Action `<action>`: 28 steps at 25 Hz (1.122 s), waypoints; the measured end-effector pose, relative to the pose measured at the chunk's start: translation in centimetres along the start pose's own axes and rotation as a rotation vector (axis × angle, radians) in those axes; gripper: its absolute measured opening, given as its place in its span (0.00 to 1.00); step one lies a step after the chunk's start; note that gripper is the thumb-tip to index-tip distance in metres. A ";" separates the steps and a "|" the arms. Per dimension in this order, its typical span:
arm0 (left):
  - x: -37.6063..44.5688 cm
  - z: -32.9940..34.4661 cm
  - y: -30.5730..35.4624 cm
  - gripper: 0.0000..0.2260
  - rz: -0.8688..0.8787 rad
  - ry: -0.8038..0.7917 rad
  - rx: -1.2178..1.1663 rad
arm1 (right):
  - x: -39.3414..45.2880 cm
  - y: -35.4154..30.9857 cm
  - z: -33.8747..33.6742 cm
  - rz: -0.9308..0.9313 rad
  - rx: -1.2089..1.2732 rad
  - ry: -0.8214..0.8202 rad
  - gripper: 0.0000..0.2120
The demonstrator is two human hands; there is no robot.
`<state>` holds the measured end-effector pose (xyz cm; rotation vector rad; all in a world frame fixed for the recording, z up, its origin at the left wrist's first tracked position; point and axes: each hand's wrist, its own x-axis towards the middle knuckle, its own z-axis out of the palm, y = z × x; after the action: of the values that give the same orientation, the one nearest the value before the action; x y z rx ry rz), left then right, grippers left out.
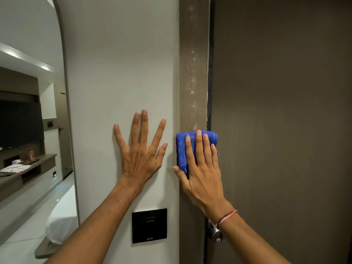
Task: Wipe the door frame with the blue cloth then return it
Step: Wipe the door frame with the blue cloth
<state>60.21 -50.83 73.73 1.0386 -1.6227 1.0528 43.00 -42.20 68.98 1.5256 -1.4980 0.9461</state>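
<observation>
A brown wooden door frame (193, 73) runs top to bottom in the middle, with pale dusty streaks on its upper part. My right hand (202, 172) presses a folded blue cloth (182, 149) flat against the frame at mid height, fingers spread over the cloth. My left hand (139, 149) lies flat on the white wall (122, 63) left of the frame, fingers apart, holding nothing. The brown door (282, 111) stands shut to the right of the frame.
A black switch panel (149, 225) sits on the wall below my left hand. A metal door knob (215, 233) shows under my right wrist. At the far left, an arched opening or mirror shows a dark TV (19, 122), a shelf (28, 172) and a white bed (61, 225).
</observation>
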 end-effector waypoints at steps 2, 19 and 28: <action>2.0 -0.4 -0.4 0.29 -0.008 0.010 -0.008 | 3.8 -0.2 -1.1 0.011 0.007 0.064 0.37; 24.4 -4.6 -4.3 0.32 0.003 0.130 0.005 | 33.7 0.3 -12.6 0.019 0.002 0.244 0.36; 22.5 -4.1 -4.2 0.32 0.030 0.126 0.001 | 32.9 -0.1 -12.2 0.038 0.027 0.252 0.35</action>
<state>59.95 -51.89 96.99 0.9319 -1.5404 1.1172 44.12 -44.81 103.94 1.3441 -1.3431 1.1392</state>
